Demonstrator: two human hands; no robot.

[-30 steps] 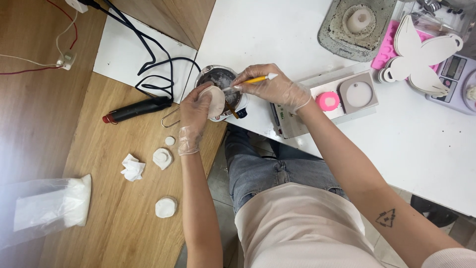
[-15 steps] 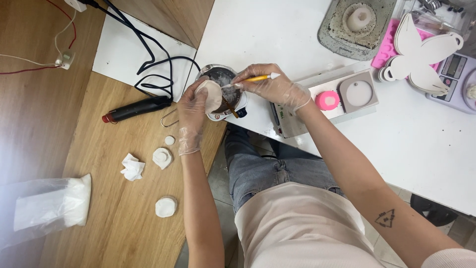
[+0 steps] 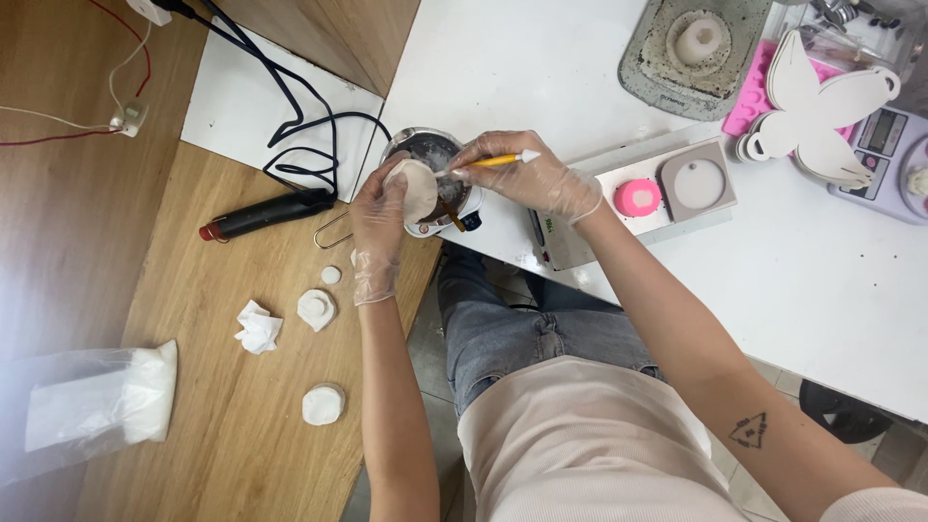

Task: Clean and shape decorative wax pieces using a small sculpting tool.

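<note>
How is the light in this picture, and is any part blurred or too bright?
Head view: the light is even and soft, with only faint shadows. The white table is bright but not washed out. The left hand, the white disc and the right hand with the yellow tool look sharp.

Matt white disc point(image 3: 418, 188), glossy metal pot point(image 3: 425, 152), wood-grain table point(image 3: 232, 387).

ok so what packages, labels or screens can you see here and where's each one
Clear plastic bag: lower left on the wooden table, lying flat, holding white powder.
Digital scale: far right on the white table, pale lilac body with a small grey screen; digits too small to tell.
White box-shaped device: on the white table's near edge beside the right hand, with a small label on its side.
</note>
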